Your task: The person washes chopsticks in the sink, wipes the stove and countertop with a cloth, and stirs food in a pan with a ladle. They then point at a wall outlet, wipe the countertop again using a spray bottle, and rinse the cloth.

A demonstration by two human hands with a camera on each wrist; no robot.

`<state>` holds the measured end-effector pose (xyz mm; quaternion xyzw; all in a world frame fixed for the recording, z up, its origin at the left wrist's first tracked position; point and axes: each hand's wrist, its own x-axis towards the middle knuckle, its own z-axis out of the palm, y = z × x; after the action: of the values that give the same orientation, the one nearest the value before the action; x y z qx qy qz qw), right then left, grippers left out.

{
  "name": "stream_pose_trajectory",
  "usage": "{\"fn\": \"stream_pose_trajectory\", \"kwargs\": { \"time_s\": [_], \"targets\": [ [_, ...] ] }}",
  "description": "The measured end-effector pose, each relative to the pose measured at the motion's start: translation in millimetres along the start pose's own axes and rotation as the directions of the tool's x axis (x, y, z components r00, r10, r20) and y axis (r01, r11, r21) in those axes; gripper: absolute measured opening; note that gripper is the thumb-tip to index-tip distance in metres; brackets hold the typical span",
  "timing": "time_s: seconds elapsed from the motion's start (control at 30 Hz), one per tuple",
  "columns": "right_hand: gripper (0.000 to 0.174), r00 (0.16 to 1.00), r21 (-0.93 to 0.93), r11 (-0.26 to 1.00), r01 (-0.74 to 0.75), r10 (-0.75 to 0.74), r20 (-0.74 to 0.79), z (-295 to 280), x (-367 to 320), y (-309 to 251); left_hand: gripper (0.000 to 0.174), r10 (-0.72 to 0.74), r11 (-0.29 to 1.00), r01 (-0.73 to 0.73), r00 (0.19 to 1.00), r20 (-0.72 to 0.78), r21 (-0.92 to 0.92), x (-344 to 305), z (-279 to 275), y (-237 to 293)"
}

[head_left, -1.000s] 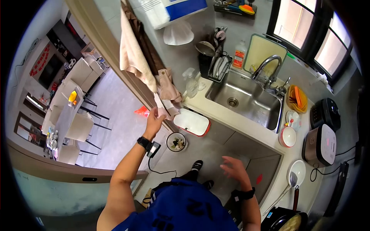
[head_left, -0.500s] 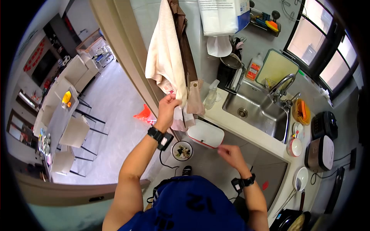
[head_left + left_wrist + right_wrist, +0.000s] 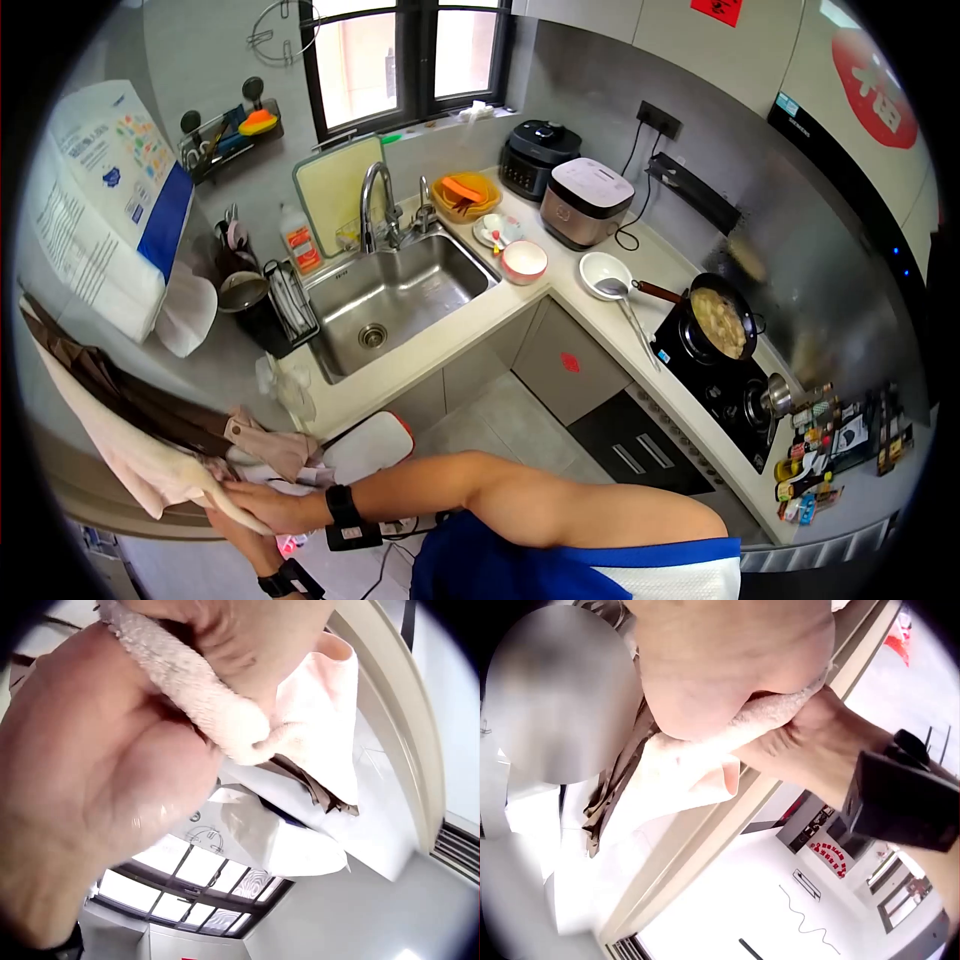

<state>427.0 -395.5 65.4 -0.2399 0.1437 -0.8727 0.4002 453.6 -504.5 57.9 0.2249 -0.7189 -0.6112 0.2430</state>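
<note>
A cream towel [image 3: 130,450] hangs at the lower left beside brown cloth [image 3: 130,400]. At its lower end, my right hand [image 3: 275,507] grips it, the arm stretched across my body. My left hand [image 3: 248,543] holds the same end from below, partly hidden by the towel and right hand. In the left wrist view a fold of towel [image 3: 195,694] runs between my left hand [image 3: 105,750] and right hand [image 3: 255,637]. The right wrist view shows the towel [image 3: 667,776] between my right hand [image 3: 731,667] and left hand [image 3: 810,742]; most fingertips are hidden.
A steel sink [image 3: 400,300] is set in the counter, with a spray bottle [image 3: 290,385] near its left end. A white tray [image 3: 370,447] is beside the hanging cloths. Farther right are rice cookers [image 3: 588,200], bowls [image 3: 525,262] and a pan of food [image 3: 718,322] on the stove.
The head view has swung right toward the stove. My right hand has crossed left from in front of my body and joined my left hand on the towel.
</note>
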Motion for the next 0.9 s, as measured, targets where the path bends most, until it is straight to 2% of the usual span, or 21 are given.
{"fn": "stream_pose_trajectory", "kwargs": {
  "time_s": [0.03, 0.1, 0.2, 0.27, 0.33, 0.43, 0.47, 0.5, 0.53, 0.57, 0.6, 0.63, 0.67, 0.73, 0.77, 0.8, 0.83, 0.87, 0.9],
  "targets": [
    [0.038, 1.0, 0.015, 1.0, -0.012, 0.012, -0.001, 6, -6, -4, 0.046, 0.263, 0.902, -0.253, 0.965, 0.02, 0.35, 2, -5, -12],
    [0.036, 1.0, 0.058, 0.998, -0.023, 0.024, -0.013, 11, -10, -6, 0.045, 0.288, 0.904, -0.275, 0.958, 0.011, 0.328, 7, -3, -21],
    [0.034, 0.999, -0.068, 0.997, -0.039, 0.037, -0.039, 18, -8, -11, 0.043, 0.2, 0.967, -0.198, 0.98, 0.0, 0.159, 4, 7, -17],
    [0.027, 0.998, -0.29, 0.955, -0.063, 0.054, -0.038, -2, 7, -5, 0.042, 0.187, 0.976, -0.185, 0.982, -0.002, 0.114, 5, 12, -16],
    [0.029, 0.999, -0.532, 0.847, 0.0, -0.027, -0.044, -6, 2, -17, 0.041, 0.187, 0.977, -0.185, 0.982, -0.006, 0.105, 5, 15, -15],
    [0.032, 0.991, -0.809, 0.583, 0.071, -0.134, -0.01, -5, -7, -31, 0.039, 0.233, 0.96, -0.224, 0.972, -0.035, 0.17, 7, 0, -21],
    [0.033, 0.987, -0.875, 0.477, 0.087, -0.163, 0.009, -3, -11, -34, 0.039, 0.284, 0.936, -0.264, 0.957, -0.06, 0.231, 8, -6, -28],
    [0.028, 0.955, -0.865, 0.467, 0.185, -0.292, 0.047, 6, -21, -44, 0.042, 0.49, 0.812, -0.381, 0.857, -0.161, 0.441, 14, -15, -38],
    [0.029, 0.944, -0.824, 0.511, 0.246, -0.319, 0.084, 0, -17, -42, 0.042, 0.306, 0.94, -0.284, 0.946, -0.102, 0.189, 4, -11, -20],
    [0.03, 0.931, -0.778, 0.552, 0.302, -0.346, 0.116, -10, -9, -36, 0.041, 0.127, 0.99, -0.126, 0.992, 0.008, -0.062, -16, -6, 14],
    [0.031, 0.916, -0.725, 0.591, 0.355, -0.374, 0.144, -18, -6, -26, 0.04, -0.03, 0.956, 0.075, 0.987, 0.158, -0.285, -29, -4, 33],
    [0.026, 0.971, -0.627, 0.758, 0.181, -0.24, -0.01, -15, -5, -17, 0.039, 0.05, 0.779, 0.278, 0.866, 0.498, -0.562, -21, -18, 21],
    [0.024, 0.982, -0.477, 0.879, 0.007, -0.096, -0.163, -12, -4, -8, 0.038, 0.123, 0.561, 0.596, 0.626, 0.77, -0.574, -14, -31, 8],
    [0.027, 0.961, -0.362, 0.93, -0.069, -0.035, -0.274, -3, -4, -8, 0.046, 0.157, 0.339, 0.771, 0.519, 0.84, -0.539, -3, -27, -17],
    [0.029, 0.946, -0.316, 0.945, -0.079, -0.03, -0.324, 3, -4, -9, 0.05, 0.186, 0.22, 0.842, 0.46, 0.868, -0.493, -5, -18, -10],
    [0.029, 0.938, -0.293, 0.951, -0.094, -0.013, -0.345, 5, -6, -10, 0.041, -0.004, 0.47, 0.655, 0.671, 0.741, -0.591, -10, -12, -5],
    [0.029, 0.939, -0.295, 0.949, -0.111, 0.003, -0.343, 6, -6, -11, 0.033, -0.116, 0.708, 0.434, 0.85, 0.514, -0.558, -19, -3, -2],
    [0.029, 0.941, -0.302, 0.945, -0.127, 0.018, -0.338, 5, -7, -11, 0.031, -0.107, 0.844, 0.265, 0.935, 0.339, -0.465, -21, 1, 1],
    [0.029, 0.943, -0.309, 0.941, -0.137, 0.028, -0.332, 3, -8, -12, 0.03, -0.093, 0.945, 0.136, 0.984, 0.152, -0.297, -23, 5, 4]
  ]
}}
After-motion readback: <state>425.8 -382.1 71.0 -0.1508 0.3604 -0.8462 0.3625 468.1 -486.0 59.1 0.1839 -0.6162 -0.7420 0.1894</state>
